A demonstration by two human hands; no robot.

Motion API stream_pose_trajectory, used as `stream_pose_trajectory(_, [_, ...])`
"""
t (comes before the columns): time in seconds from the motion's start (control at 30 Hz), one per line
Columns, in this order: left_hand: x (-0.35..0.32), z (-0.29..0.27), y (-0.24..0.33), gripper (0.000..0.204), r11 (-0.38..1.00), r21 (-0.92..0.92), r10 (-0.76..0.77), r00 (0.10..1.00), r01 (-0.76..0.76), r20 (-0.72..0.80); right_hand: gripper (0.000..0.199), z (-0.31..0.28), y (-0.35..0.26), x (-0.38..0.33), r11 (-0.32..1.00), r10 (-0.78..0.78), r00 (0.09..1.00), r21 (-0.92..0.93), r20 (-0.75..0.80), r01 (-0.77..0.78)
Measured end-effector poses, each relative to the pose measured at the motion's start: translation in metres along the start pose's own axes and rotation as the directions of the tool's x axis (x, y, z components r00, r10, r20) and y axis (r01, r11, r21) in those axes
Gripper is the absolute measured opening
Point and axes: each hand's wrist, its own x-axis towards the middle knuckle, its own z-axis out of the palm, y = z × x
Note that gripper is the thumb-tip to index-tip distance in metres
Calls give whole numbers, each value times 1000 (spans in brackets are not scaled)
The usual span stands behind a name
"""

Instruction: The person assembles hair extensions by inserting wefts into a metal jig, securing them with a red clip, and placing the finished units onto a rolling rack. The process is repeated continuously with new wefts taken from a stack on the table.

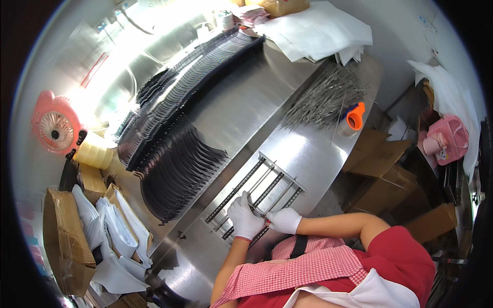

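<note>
My left hand (245, 219), in a white glove, is bent over a metal frame (277, 167) fitted with black toothed strips and thin rods. Close beside it, my right hand (285, 221), also gloved in white, points its closed fingers toward the left one. The two hands almost meet over the near part of the frame. A small reddish bit shows between them, too small to name. The left fingers are curled and closed. What either hand holds is hidden by the gloves.
Black curved strips (177, 174) lie in rows on the raised metal table. Thin metal rods (328, 95) are heaped at far right, by an orange tape dispenser (354, 117). White sheets (313, 31) lie behind. Left stand a pink fan (56, 126) and an open carton (64, 241); right, cardboard boxes (380, 187).
</note>
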Motion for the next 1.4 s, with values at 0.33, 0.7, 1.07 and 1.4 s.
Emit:
stream_pose_trajectory(0.33, [1,7,5,101,997,-19,-70,996,71,62,39,-166,-24,18,992,-101,953,-45,284,119])
stream_pose_trajectory(0.7, [-51,-110,-109,110,1000,-31,-29,462,4,-887,44,-460,34,115,893,-30,958,423,-287,155])
stream_pose_trajectory(1.07, [33,-165,-133,92,974,-83,163,906,-211,-390,109,-208,-60,176,858,-512,858,-24,48,513])
stream_pose_trajectory(1.4, [15,-137,-128,75,993,-51,54,777,-110,-627,69,-110,-126,221,543,-831,542,27,-128,839])
